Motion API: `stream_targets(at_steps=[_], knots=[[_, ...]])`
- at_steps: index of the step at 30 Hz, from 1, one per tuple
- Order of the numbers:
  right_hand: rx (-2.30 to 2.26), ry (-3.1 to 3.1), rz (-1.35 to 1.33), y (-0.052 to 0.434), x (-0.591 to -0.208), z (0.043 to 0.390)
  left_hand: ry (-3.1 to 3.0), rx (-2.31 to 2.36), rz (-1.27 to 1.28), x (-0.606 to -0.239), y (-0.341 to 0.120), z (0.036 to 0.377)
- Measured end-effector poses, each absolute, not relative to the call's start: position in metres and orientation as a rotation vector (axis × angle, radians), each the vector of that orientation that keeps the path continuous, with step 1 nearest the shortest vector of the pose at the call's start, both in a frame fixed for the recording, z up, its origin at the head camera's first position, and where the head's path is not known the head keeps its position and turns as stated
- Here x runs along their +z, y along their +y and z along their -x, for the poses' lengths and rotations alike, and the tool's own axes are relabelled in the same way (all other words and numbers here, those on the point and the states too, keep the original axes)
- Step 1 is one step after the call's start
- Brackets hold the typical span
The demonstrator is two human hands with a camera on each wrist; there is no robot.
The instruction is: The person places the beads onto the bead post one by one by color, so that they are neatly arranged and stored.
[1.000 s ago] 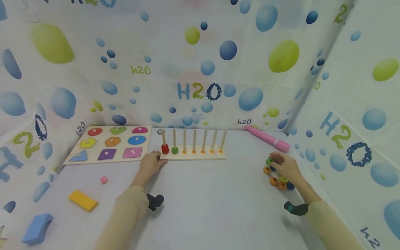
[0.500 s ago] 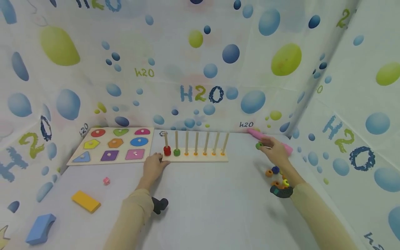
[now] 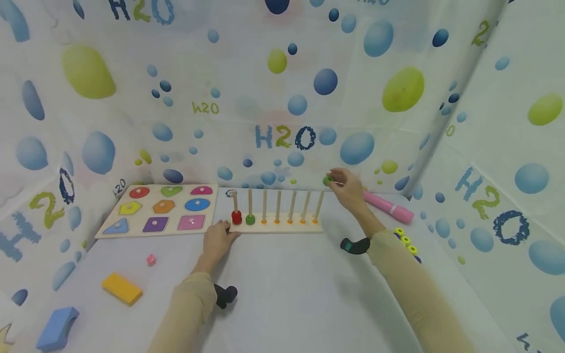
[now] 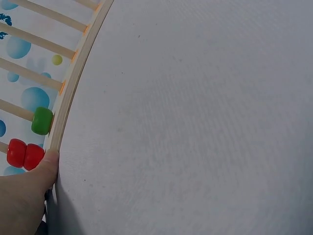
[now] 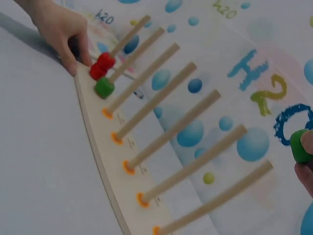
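I see the right hand [image 3: 350, 189] pinching a small green bead [image 3: 327, 180] between thumb and fingertips [image 5: 308, 143]; the bead looks glossy and rounded, like painted wood. It's in the air just above and right of the peg rack [image 3: 275, 224], near the top of the rightmost peg, not touching it. In the right wrist view the hand is mostly cut off at the frame edge, only fingertips and bead show.

Left hand [image 3: 218, 239] rests on the left end of the rack, thumb tip pressed against the base edge, fingers loosely straight, nothing clamped. In the left wrist view only the thumb and part of the palm show.

Rack: pale wooden strip, seven plain round dowels, orange collars at the feet. First dowel from the left carries a red bead [image 3: 236, 217], second a green bead [image 3: 250, 219]; the rest are bare.

Left of the rack: flat wooden shape puzzle [image 3: 161, 210] with coloured inlays. Right of it: pink tube [image 3: 388, 206], and loose beads [image 3: 405, 240] largely hidden behind my right sleeve. Well in front-left of the rack: small pink piece [image 3: 151, 259], yellow slab [image 3: 121, 288], blue arch block [image 3: 57, 327]. White cloth table [image 3: 287, 294], fine weave.
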State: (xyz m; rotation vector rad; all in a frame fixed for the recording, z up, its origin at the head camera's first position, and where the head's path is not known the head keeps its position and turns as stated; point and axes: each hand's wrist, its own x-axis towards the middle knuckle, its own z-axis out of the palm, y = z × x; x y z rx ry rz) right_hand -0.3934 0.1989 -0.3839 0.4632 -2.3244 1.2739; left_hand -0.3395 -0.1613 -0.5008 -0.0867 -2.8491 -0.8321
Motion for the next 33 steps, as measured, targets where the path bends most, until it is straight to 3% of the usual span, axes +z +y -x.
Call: stream_targets(at_steps=[17, 33], knots=[[1.377, -2.369, -0.864, 0.059, -0.389, 0.4, -2.789, -0.823, 0.135, -0.506, -0.162, 0.338], [1.194, -2.507, -0.948, 0.02, -0.39, 0.4, -2.792, -0.798, 0.146, -0.504, -0.162, 0.337]])
